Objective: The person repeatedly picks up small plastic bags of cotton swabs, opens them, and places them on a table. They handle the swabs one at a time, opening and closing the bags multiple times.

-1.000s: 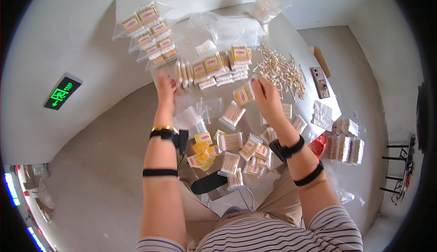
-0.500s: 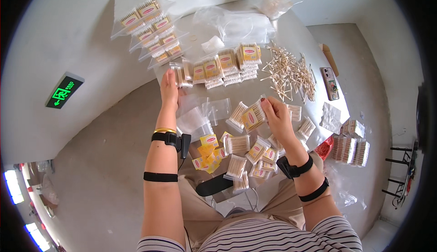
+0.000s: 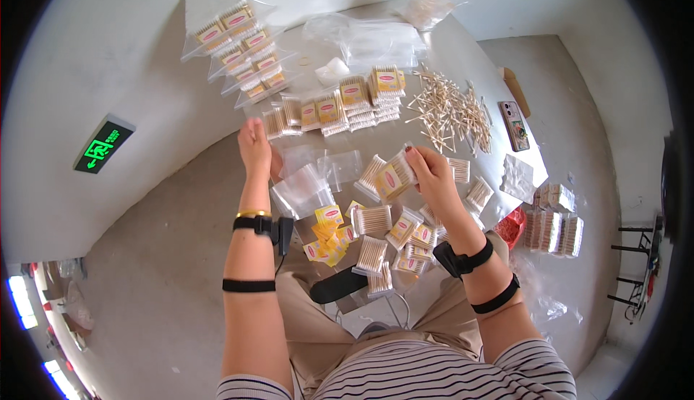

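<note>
My right hand [image 3: 431, 172] grips a small clear packet of cotton swabs with a yellow label [image 3: 395, 174], lifted a little above the grey table [image 3: 405, 136]. My left hand [image 3: 254, 145] is stretched out to the left, fingers together, touching the edge of a row of packed swab packets [image 3: 303, 114] and next to empty clear bags [image 3: 318, 176]. More filled packets [image 3: 376, 219] lie scattered in front of me. Both wrists wear black bands.
A heap of loose wooden swabs [image 3: 448, 111] lies at the right. Bagged bundles [image 3: 242, 45] sit at the far left, crumpled plastic bags [image 3: 369, 35] at the back. A phone [image 3: 514, 124] lies at the right edge. Stacked packets [image 3: 553, 219] rest lower right. Yellow labels [image 3: 327, 233] lie near my lap.
My right hand has come back toward me from the far row, now holding a swab packet. My left hand has stayed out at the row on the left.
</note>
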Action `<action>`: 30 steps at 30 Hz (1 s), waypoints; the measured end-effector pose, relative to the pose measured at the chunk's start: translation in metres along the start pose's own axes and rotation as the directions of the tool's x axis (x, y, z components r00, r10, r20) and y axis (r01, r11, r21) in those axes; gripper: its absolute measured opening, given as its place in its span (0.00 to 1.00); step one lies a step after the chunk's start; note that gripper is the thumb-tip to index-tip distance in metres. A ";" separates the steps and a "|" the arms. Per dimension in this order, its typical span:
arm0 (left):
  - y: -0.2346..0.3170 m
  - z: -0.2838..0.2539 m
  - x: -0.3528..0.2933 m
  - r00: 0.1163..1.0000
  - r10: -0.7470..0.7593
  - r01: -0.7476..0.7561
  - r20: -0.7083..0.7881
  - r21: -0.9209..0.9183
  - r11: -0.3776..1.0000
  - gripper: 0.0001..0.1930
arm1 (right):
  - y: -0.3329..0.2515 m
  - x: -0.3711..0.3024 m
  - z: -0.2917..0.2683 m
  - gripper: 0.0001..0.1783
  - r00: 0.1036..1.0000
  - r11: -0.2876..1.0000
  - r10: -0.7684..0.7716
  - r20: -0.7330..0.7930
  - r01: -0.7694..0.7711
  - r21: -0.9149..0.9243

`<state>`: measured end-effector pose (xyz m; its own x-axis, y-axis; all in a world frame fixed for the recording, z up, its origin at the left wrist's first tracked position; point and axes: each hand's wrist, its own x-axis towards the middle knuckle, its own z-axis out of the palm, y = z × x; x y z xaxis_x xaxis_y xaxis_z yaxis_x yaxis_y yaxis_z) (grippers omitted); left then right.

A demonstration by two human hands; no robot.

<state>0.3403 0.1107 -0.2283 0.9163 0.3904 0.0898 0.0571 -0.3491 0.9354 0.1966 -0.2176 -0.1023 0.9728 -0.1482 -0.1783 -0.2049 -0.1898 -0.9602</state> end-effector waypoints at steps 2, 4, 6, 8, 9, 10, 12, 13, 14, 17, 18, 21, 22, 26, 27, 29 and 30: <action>0.048 0.001 -0.035 0.986 0.142 -0.133 0.087 -0.111 0.985 0.26 | -0.003 -0.002 -0.004 0.19 0.997 0.992 0.075 -0.008 -0.074 0.103; 0.115 -0.004 -0.099 0.882 0.392 -0.348 0.262 -0.199 0.916 0.27 | -0.012 -0.005 -0.002 0.19 0.990 0.958 0.142 0.014 -0.141 0.251; 0.166 -0.012 -0.156 0.701 0.626 -0.621 0.342 -0.139 0.772 0.26 | -0.022 -0.009 0.004 0.20 0.993 0.946 0.110 0.047 -0.119 0.300; 0.184 -0.012 -0.188 0.624 0.694 -0.734 0.360 -0.035 0.678 0.24 | -0.033 -0.015 0.006 0.21 0.993 0.951 0.073 0.091 -0.096 0.292; 0.186 -0.008 -0.196 0.627 0.699 -0.744 0.345 -0.003 0.669 0.23 | -0.049 -0.023 0.012 0.22 0.993 0.941 0.095 0.075 -0.114 0.317; 0.188 -0.006 -0.202 0.629 0.704 -0.752 0.330 0.027 0.659 0.22 | -0.054 -0.028 0.010 0.21 0.986 0.936 0.069 0.149 -0.116 0.332; 0.190 -0.007 -0.208 0.745 0.630 -0.632 0.220 -0.068 0.772 0.20 | -0.062 -0.038 0.005 0.21 0.957 0.925 0.015 0.290 -0.123 0.359; 0.190 -0.010 -0.210 0.815 0.547 -0.526 0.191 -0.151 0.837 0.19 | -0.075 -0.047 0.001 0.21 0.951 0.904 0.016 0.307 -0.145 0.403; 0.191 -0.012 -0.212 0.875 0.453 -0.410 0.172 -0.235 0.881 0.18 | -0.079 -0.052 -0.004 0.22 0.965 0.921 -0.027 0.261 -0.078 0.383; 0.208 -0.026 -0.217 0.921 0.098 0.189 0.376 -0.653 0.733 0.14 | -0.087 -0.067 -0.016 0.20 0.972 0.932 -0.171 0.164 0.105 0.347; 0.212 -0.030 -0.219 0.880 0.036 0.369 0.473 -0.731 0.574 0.13 | -0.088 -0.072 -0.016 0.18 0.967 0.925 -0.212 0.144 0.151 0.349; 0.230 -0.046 -0.233 0.799 0.064 0.493 0.598 -0.711 0.502 0.13 | -0.092 -0.088 -0.024 0.20 0.941 0.911 -0.267 0.209 0.176 0.373; 0.239 -0.051 -0.238 0.766 0.077 0.535 0.639 -0.698 0.476 0.13 | -0.095 -0.093 -0.024 0.21 0.933 0.909 -0.263 0.247 0.154 0.387; 0.238 -0.061 -0.258 0.783 0.169 0.379 0.598 -0.676 0.632 0.17 | -0.115 -0.117 -0.020 0.24 0.917 0.921 -0.237 0.322 0.106 0.376; 0.243 -0.066 -0.262 0.774 0.160 0.403 0.612 -0.673 0.620 0.19 | -0.114 -0.118 -0.024 0.24 0.920 0.931 -0.224 0.320 0.104 0.351; 0.255 -0.078 -0.272 0.756 0.143 0.449 0.638 -0.666 0.596 0.24 | -0.107 -0.120 -0.029 0.24 0.929 0.909 -0.210 0.305 0.070 0.412; 0.263 -0.084 -0.277 0.759 0.170 0.453 0.629 -0.696 0.557 0.27 | -0.104 -0.121 -0.031 0.24 0.934 0.868 -0.209 0.290 0.040 0.496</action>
<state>0.0681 -0.0180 0.0211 0.9542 -0.2991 0.0116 0.1705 0.5751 0.8001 0.0971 -0.2101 0.0252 0.9827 0.1832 -0.0286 -0.0854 0.3105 -0.9467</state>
